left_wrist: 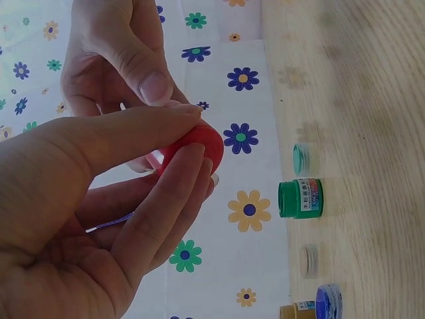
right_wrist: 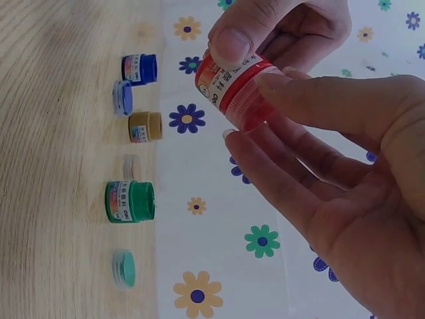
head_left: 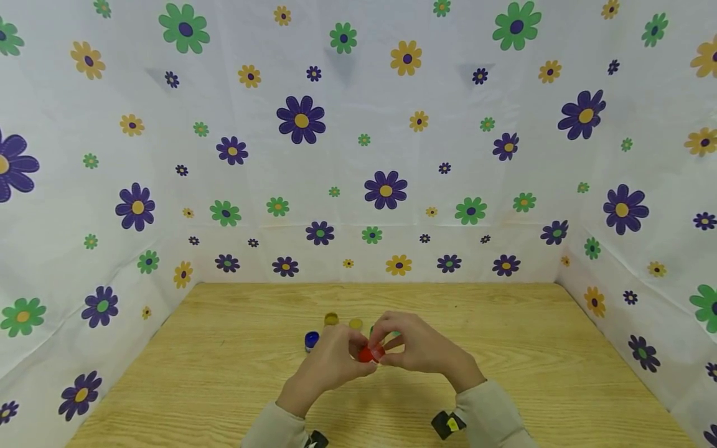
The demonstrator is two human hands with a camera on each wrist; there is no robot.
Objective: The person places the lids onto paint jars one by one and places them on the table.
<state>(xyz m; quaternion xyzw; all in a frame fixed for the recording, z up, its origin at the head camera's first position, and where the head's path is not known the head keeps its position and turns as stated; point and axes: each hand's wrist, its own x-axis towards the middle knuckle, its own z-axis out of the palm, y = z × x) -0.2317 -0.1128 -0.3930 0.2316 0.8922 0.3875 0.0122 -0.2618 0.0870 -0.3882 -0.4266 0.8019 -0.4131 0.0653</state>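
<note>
A small red paint jar (right_wrist: 222, 83) with a white printed label is held up over the table between both hands. My left hand (head_left: 329, 356) grips the jar's body with thumb and fingers. On its clear ribbed lid (right_wrist: 247, 106), my right hand (head_left: 419, 345) pinches with thumb and fingertips. The lid sits at the mouth of the jar, tilted along with it. In the left wrist view the red base of the jar (left_wrist: 211, 147) shows between the left fingers, and the right hand (left_wrist: 119, 53) is behind it.
Behind the hands, on the wooden table (head_left: 224, 373), stand a green jar (right_wrist: 129, 201), an ochre jar (right_wrist: 145, 126) and a blue jar (right_wrist: 139, 69). Beside them lie a green lid (right_wrist: 123, 268), a clear lid (right_wrist: 131, 166) and a blue lid (right_wrist: 122, 98). Flowered cloth (head_left: 347, 162) walls surround the table.
</note>
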